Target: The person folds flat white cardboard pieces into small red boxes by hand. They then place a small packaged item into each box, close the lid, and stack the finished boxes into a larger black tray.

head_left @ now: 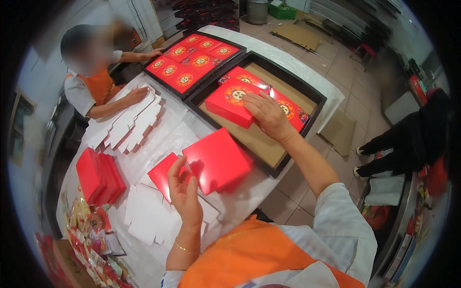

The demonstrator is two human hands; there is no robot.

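Note:
My right hand (270, 115) grips a red gift box (230, 98) with a round yellow emblem. Its fingers lie over the lid's right edge, and the thumb is hidden. That box is over a black-rimmed tray (221, 124), overlapping other red boxes (293, 109) inside it. My left hand (186, 194) is raised with thumb and fingers apart, holding nothing. Just beyond it are plain red box pieces (216, 161) on the table; whether the fingers touch them I cannot tell. Flat white cardboard sheets (151, 216) lie beneath and beside this hand.
A second black tray (184, 96) holds several red boxes. Across the table, a co-worker in an orange apron (98, 89) rests a hand on stacked white card blanks (132, 117). Red box pieces (98, 177) and small wrapped packets (93, 230) are at left. Another person (403, 144) stands right.

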